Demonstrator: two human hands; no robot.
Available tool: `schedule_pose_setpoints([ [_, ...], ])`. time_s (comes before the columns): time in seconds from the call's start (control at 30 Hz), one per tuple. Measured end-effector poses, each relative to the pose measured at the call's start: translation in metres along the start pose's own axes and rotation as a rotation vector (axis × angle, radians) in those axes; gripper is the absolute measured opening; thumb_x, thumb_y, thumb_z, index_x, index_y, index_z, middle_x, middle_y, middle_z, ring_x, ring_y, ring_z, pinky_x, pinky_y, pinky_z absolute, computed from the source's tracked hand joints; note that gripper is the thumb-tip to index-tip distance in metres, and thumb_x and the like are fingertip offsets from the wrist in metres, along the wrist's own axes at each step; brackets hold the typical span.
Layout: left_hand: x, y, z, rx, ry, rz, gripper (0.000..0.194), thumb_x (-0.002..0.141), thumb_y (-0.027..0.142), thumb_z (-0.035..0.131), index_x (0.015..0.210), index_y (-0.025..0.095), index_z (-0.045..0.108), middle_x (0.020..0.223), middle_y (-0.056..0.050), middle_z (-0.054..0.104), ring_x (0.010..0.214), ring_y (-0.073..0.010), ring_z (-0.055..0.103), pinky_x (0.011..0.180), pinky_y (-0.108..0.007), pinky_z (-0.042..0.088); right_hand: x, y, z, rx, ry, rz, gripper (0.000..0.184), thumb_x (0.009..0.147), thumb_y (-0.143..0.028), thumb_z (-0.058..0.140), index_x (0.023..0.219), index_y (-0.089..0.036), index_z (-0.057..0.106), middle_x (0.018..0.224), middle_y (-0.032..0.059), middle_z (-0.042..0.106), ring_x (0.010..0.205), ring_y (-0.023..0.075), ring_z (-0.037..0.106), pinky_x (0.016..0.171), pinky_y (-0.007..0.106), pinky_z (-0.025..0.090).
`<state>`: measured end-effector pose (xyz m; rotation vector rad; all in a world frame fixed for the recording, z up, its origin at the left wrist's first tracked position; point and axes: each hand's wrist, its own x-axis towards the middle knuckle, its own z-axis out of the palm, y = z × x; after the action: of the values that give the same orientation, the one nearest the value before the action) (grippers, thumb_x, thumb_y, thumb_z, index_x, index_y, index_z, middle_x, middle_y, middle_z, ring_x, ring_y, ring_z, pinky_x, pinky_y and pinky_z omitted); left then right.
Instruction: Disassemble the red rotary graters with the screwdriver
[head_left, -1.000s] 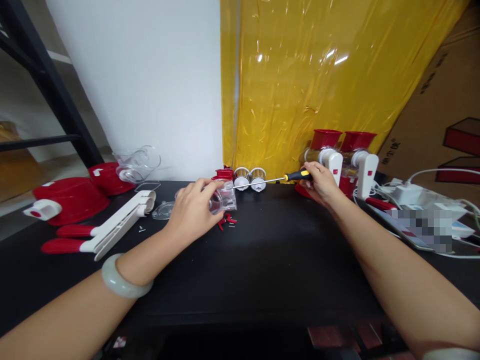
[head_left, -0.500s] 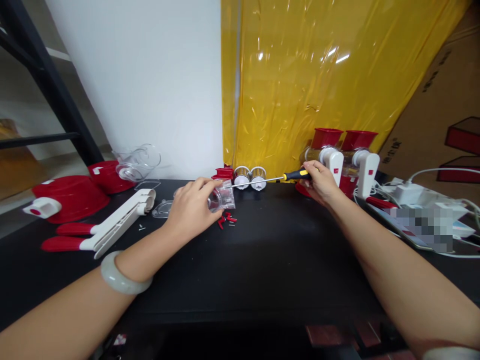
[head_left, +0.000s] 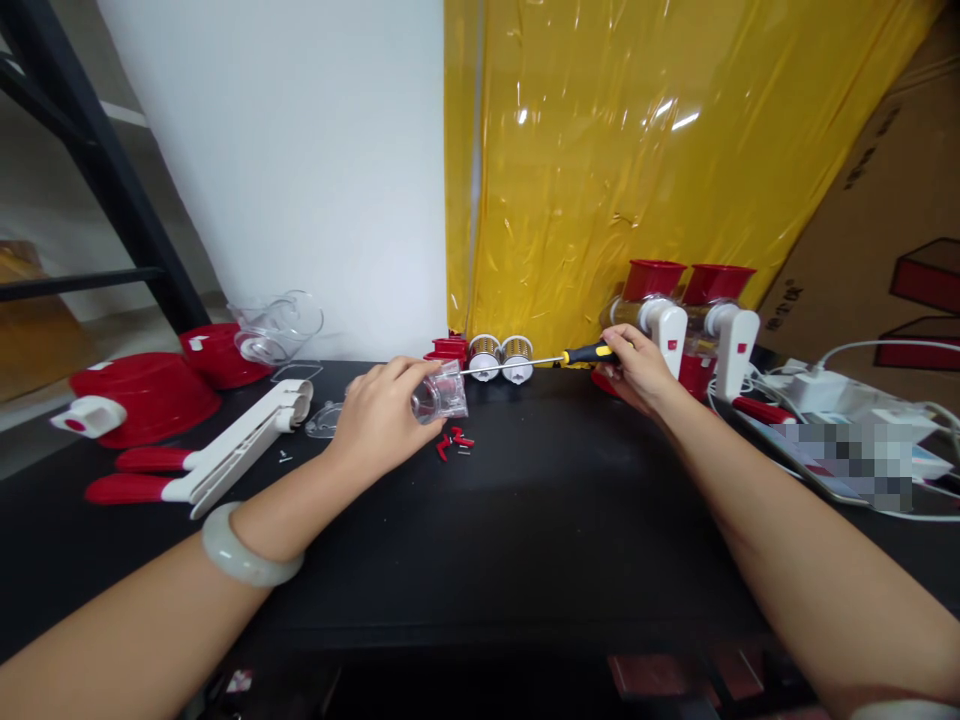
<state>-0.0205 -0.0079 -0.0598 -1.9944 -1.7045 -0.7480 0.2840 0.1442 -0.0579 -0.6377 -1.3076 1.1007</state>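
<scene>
My left hand [head_left: 386,410] is closed around a clear plastic housing [head_left: 451,390] lying on its side over the black table; the hand covers much of it. In my right hand [head_left: 636,366] is the black and yellow handle of a screwdriver [head_left: 589,353]. Its long shaft points left, and the tip meets the right end of the clear housing; what the tip touches is too small to make out. Small red plastic pieces [head_left: 454,440] and a thin metal pin [head_left: 464,453] lie just below the housing. Behind it stand two metal grater drums [head_left: 516,358].
At left are red bases [head_left: 142,398], white crank handles with red grips [head_left: 225,450] and a clear housing [head_left: 279,325]. Two assembled rotary graters [head_left: 720,320] stand at back right. A tablet [head_left: 810,460], a power strip and white cables lie at right on the black table [head_left: 480,560].
Both hands hold nearly the same pose, the screwdriver still against the housing. The screwdriver and right hand sit very slightly further left; the view has shifted a little.
</scene>
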Motion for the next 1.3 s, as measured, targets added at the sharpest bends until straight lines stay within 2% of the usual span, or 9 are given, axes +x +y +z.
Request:
schedule_pose_setpoints([
  [0.23, 0.0, -0.002, 0.001, 0.0, 0.011, -0.003, 0.054, 0.074, 0.038, 0.066, 0.125, 0.024, 0.057, 0.118, -0.007, 0.063, 0.107, -0.0292, 0.06, 0.091, -0.043, 0.045, 0.0, 0.0, -0.001, -0.001, -0.009, 0.022, 0.034, 0.066, -0.041, 0.079, 0.074, -0.022, 0.051, 0.052, -0.008, 0.045, 0.04, 0.0043, 0.039, 0.037, 0.016, 0.034],
  [0.67, 0.0, 0.0, -0.001, -0.022, 0.007, 0.018, 0.054, 0.074, 0.038, 0.066, 0.126, 0.024, 0.057, 0.118, -0.007, 0.063, 0.105, -0.0278, 0.061, 0.091, -0.041, 0.046, -0.001, -0.005, -0.001, 0.071, -0.001, 0.055, 0.028, 0.058, -0.026, 0.076, 0.072, -0.022, 0.052, 0.067, -0.0056, 0.05, 0.058, 0.0084, 0.05, 0.046, 0.019, 0.046],
  [0.83, -0.001, 0.001, -0.002, -0.016, 0.001, 0.022, 0.054, 0.075, 0.038, 0.065, 0.126, 0.024, 0.057, 0.117, -0.007, 0.064, 0.105, -0.0283, 0.061, 0.089, -0.042, 0.046, -0.001, -0.006, -0.002, 0.09, -0.019, 0.025, 0.027, 0.057, -0.022, 0.074, 0.074, -0.022, 0.053, 0.068, -0.0058, 0.049, 0.058, 0.0077, 0.05, 0.048, 0.019, 0.047],
  [0.9, -0.001, 0.0, -0.002, -0.019, 0.005, 0.016, 0.054, 0.075, 0.039, 0.065, 0.126, 0.024, 0.057, 0.118, -0.006, 0.063, 0.106, -0.028, 0.06, 0.091, -0.041, 0.046, 0.0, -0.005, -0.004, 0.061, -0.033, -0.023, 0.026, 0.059, -0.026, 0.075, 0.072, -0.022, 0.053, 0.066, -0.0053, 0.049, 0.056, 0.0078, 0.05, 0.046, 0.019, 0.045],
  [0.97, 0.0, 0.0, -0.002, -0.018, 0.003, 0.007, 0.055, 0.075, 0.039, 0.066, 0.127, 0.024, 0.056, 0.119, -0.006, 0.063, 0.106, -0.0277, 0.06, 0.091, -0.041, 0.046, 0.002, -0.003, -0.006, -0.037, -0.033, -0.061, 0.027, 0.068, -0.041, 0.072, 0.069, -0.021, 0.053, 0.061, -0.0041, 0.05, 0.051, 0.0088, 0.049, 0.042, 0.02, 0.042],
  [1.03, 0.0, 0.0, -0.002, -0.001, -0.011, 0.0, 0.055, 0.075, 0.039, 0.065, 0.127, 0.023, 0.056, 0.118, -0.007, 0.063, 0.106, -0.028, 0.06, 0.09, -0.041, 0.046, 0.004, -0.002, -0.008, -0.198, -0.01, -0.063, 0.04, 0.079, -0.06, 0.058, 0.068, -0.022, 0.054, 0.051, -0.0034, 0.048, 0.042, 0.0098, 0.045, 0.037, 0.023, 0.036],
  [1.1, 0.0, 0.002, -0.003, 0.03, -0.029, -0.002, 0.055, 0.076, 0.04, 0.064, 0.128, 0.023, 0.055, 0.118, -0.008, 0.062, 0.106, -0.0288, 0.059, 0.089, -0.042, 0.046, 0.005, 0.0, -0.009, -0.326, 0.025, -0.051, 0.05, 0.081, -0.07, 0.047, 0.069, -0.022, 0.054, 0.042, -0.0044, 0.041, 0.034, 0.0102, 0.038, 0.033, 0.024, 0.029],
  [1.17, 0.0, 0.003, -0.004, 0.065, -0.04, -0.001, 0.06, 0.078, 0.04, 0.063, 0.134, 0.024, 0.049, 0.117, -0.009, 0.061, 0.106, -0.0296, 0.058, 0.087, -0.042, 0.045, 0.005, 0.001, -0.009, -0.349, 0.05, -0.06, 0.049, 0.077, -0.071, 0.053, 0.068, -0.023, 0.051, 0.041, -0.006, 0.038, 0.032, 0.0096, 0.035, 0.032, 0.024, 0.024],
  [1.3, -0.001, 0.007, -0.006, 0.108, -0.073, 0.052, 0.065, 0.083, 0.037, 0.06, 0.144, 0.033, 0.038, 0.12, -0.009, 0.058, 0.104, -0.0286, 0.057, 0.086, -0.042, 0.045, 0.006, 0.004, -0.009, -0.273, 0.058, -0.095, 0.046, 0.071, -0.065, 0.065, 0.068, -0.024, 0.048, 0.047, -0.0066, 0.041, 0.036, 0.0088, 0.038, 0.034, 0.023, 0.028],
])
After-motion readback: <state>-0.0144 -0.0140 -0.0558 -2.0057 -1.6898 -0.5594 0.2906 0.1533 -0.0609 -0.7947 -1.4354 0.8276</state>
